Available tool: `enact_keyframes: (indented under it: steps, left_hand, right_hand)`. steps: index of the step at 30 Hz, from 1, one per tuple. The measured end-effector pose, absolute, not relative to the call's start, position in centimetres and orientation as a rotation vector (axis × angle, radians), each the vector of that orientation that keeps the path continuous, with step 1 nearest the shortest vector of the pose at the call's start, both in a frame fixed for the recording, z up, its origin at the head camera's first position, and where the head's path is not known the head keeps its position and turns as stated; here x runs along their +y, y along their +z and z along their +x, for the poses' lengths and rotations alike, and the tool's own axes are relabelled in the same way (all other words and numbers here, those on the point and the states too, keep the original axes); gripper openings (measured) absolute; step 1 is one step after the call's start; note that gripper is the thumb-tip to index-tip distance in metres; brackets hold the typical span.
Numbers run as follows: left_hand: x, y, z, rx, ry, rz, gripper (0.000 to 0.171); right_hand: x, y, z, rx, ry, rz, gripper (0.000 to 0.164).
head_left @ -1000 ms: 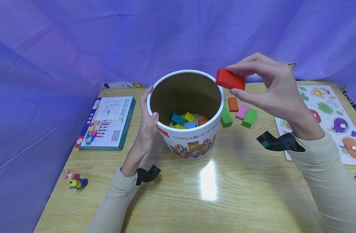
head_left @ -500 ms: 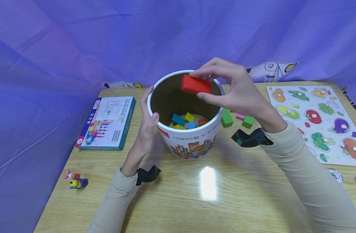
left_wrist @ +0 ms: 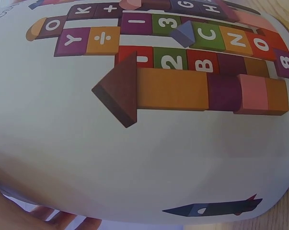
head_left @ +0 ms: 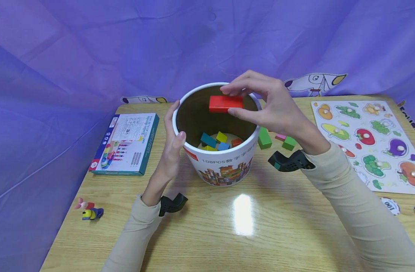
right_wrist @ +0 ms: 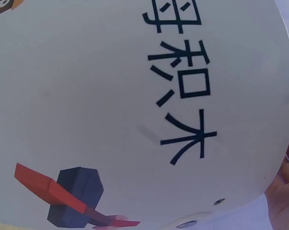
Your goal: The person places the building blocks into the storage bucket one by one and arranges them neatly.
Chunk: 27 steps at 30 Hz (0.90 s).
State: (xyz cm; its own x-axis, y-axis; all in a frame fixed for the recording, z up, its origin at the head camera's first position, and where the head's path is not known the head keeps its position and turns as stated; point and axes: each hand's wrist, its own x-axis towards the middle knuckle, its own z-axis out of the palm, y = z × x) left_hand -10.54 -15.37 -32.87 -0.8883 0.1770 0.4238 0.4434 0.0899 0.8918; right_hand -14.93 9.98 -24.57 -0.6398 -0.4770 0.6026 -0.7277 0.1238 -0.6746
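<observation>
A white bucket [head_left: 224, 162] with printed toy blocks on its side stands upright on the table. My left hand [head_left: 171, 151] holds its left side near the rim, thumb in front and fingers farther back. Over the bucket's mouth is my right hand [head_left: 261, 100], its fingers spread apart from the thumb. Beneath those fingertips a red block [head_left: 224, 104] hangs level in the opening, a thin gap above it; the thumb overlaps its lower right corner. Inside lie several blocks, among them a teal block [head_left: 208, 140] and a blue one [head_left: 223, 146]. Both wrist views show mostly bucket wall.
Right of the bucket lie green blocks [head_left: 264, 138] and a pink block [head_left: 280, 137], partly hidden. A vegetable puzzle board [head_left: 377, 143] and poker chips [head_left: 391, 206] are farther right. A flat game box [head_left: 125, 143] and small figures [head_left: 91, 214] lie at left.
My right hand has carried the red block left from beside the bucket to above its mouth. Its fingers have since lifted slightly off the block. My left hand has stayed on the bucket.
</observation>
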Motion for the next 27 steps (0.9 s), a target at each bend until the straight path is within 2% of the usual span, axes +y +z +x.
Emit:
enact_keyframes:
  steps: [6, 12, 18, 22, 27]
  left_hand:
    - [-15.3, -32.9, -10.5, -2.165, -1.882, -0.611, 0.092]
    - [-15.2, -32.9, -10.6, -2.164, -1.881, -0.621, 0.093]
    - [-15.2, -32.9, -10.6, -2.152, -1.902, -0.628, 0.093]
    - [-15.2, -32.9, -10.6, -2.150, -1.899, -0.625, 0.092]
    - [-15.2, -32.9, -10.6, -2.157, -1.885, -0.626, 0.092]
  right_hand:
    - [10.3, -24.4, -15.0, -2.119, 1.543, 1.229, 0.035]
    - [11.7, -24.1, -15.0, -2.024, 1.605, 1.266, 0.039]
    - [14.1, -24.3, -14.5, -1.993, 1.736, 1.148, 0.040]
    - [16.0, -25.7, -14.2, -2.013, 1.792, 1.030, 0.039]
    - [18.8, -29.4, -14.5, -2.084, 1.830, 0.866, 0.042]
